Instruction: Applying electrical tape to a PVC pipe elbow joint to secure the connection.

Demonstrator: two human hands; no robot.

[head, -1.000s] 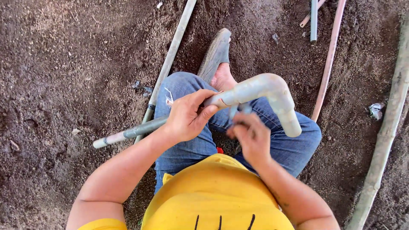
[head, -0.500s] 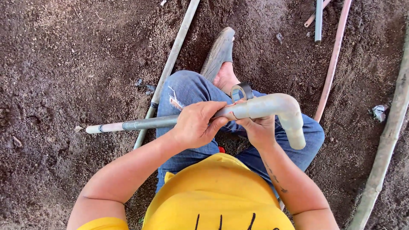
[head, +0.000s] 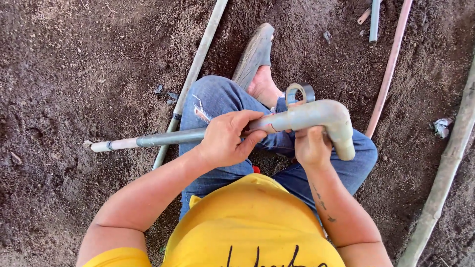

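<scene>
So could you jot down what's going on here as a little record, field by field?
Setting: bare dirt ground
Person: seated, yellow shirt, blue jeans
Left hand: grips the grey pipe
Right hand: under the pipe, holding a roll of tape that shows above it
Pipe end: pale elbow fitting turned downward
Nearby: long pipes and a pinkish pipe lying on the dirt

right hand's fingertips (head: 302, 134) hidden — behind pipe (head: 297, 117)
</scene>
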